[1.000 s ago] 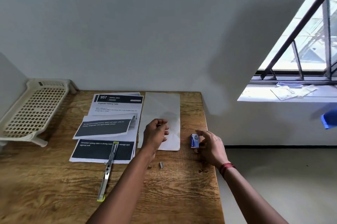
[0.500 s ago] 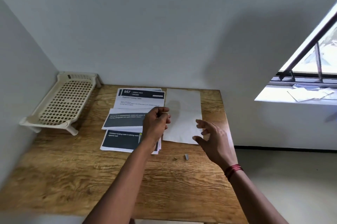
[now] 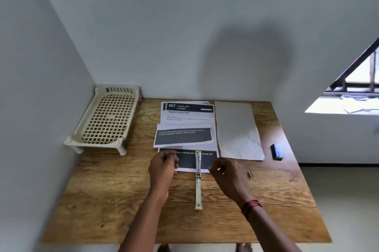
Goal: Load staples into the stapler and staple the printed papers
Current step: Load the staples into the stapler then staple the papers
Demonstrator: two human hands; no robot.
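The stapler lies opened out flat on the wooden table, with its far end on the printed papers. My left hand hovers at the papers' near left corner, its fingers curled and pinched together, seemingly round a small strip of staples that is mostly hidden. My right hand hangs just right of the stapler with loosely curled fingers and holds nothing. A blue staple box lies near the table's right edge. A loose staple strip lies on the wood, right of my right hand.
A blank white sheet lies right of the printed papers. A cream plastic rack stands in the back left corner against the wall. Bare wood shows along the near edge. A window sill is at the far right.
My right hand let go of the blue staple box and moved left to the stapler. My left hand came nearer, over the papers' near edge. The view swung left.
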